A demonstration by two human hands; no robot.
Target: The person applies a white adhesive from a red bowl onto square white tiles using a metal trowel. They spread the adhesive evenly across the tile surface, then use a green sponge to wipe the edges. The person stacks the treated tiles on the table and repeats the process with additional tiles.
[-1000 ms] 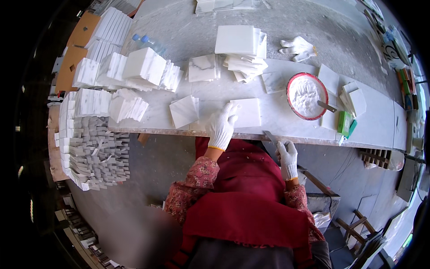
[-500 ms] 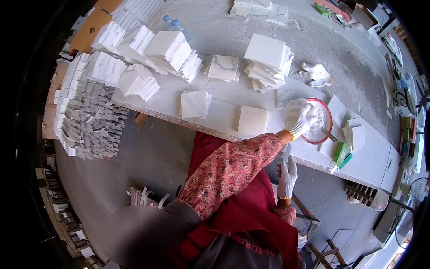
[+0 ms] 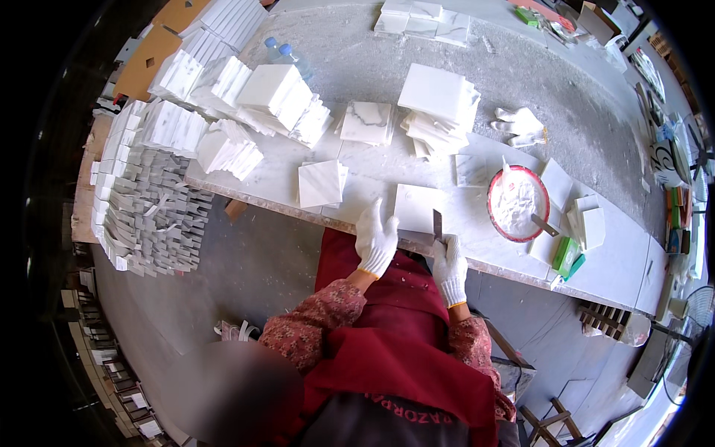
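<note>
Beside white square tile, grey metal blade is clamped in white-gloved right grip; white-gloved left grip is apart.

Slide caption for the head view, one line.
Gloved right hand holds a flat blade, left hand open beside a square white tile; red-rimmed bowl of white paste at right.
</note>
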